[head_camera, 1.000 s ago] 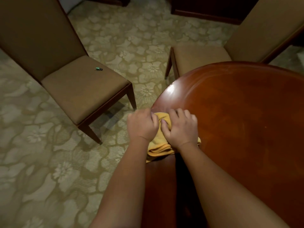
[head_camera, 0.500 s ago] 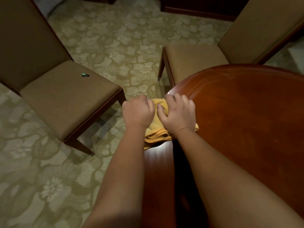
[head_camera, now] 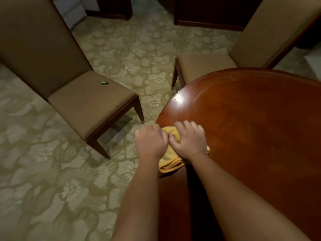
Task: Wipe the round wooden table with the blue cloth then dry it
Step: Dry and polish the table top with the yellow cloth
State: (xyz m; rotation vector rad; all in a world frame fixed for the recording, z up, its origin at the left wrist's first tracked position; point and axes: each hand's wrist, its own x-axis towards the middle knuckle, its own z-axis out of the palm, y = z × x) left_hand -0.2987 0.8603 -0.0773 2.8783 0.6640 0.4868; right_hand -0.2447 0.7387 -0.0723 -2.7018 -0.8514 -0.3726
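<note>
1. Tabletop (head_camera: 251, 127): round, polished wood; its left rim curves past both hands, with carpet (head_camera: 52, 180) beyond and bare wood stretching right.
2. Two chairs flank the rim: left chair (head_camera: 90, 101) (a small green item (head_camera: 104, 82) lies on its seat) and far chair (head_camera: 205, 65).
3. Left hand (head_camera: 151, 141): fingers curled over the yellow cloth (head_camera: 171, 162) at the rim.
4. Right hand (head_camera: 188, 139): fingers bent, pressing the cloth down, apparently gripping it.
5. Cloth: bunched beneath both hands, overhanging the edge.
</note>
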